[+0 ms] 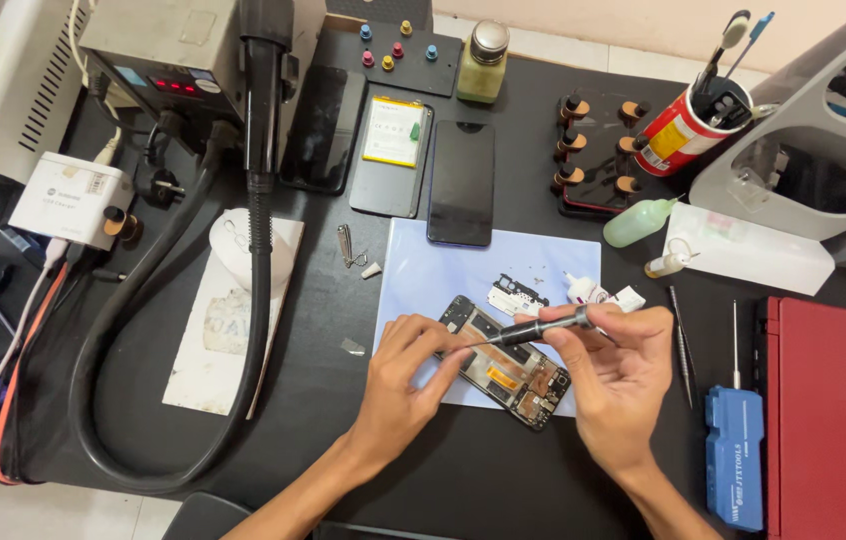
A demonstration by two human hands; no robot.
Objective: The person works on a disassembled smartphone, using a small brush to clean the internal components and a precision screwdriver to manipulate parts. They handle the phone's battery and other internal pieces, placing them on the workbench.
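Observation:
An opened phone [509,376] with its inner boards showing lies on a pale blue sheet [533,260]. My right hand [618,375] holds a dark slim screwdriver [543,327] level above the phone. Its thin tip points left to the fingers of my left hand [405,372]. My left thumb and forefinger pinch at the tip; whether a screw sits between them I cannot tell. A small white and black cover part [515,296] lies on the sheet just beyond the phone.
A whole black phone [461,182], a phone with its battery showing [392,155] and a third phone [322,128] lie further back. A hot-air station [178,60] and its thick hose [143,300] fill the left. Tweezers [681,345], a blue tool case [735,455] and a red box [836,420] sit right.

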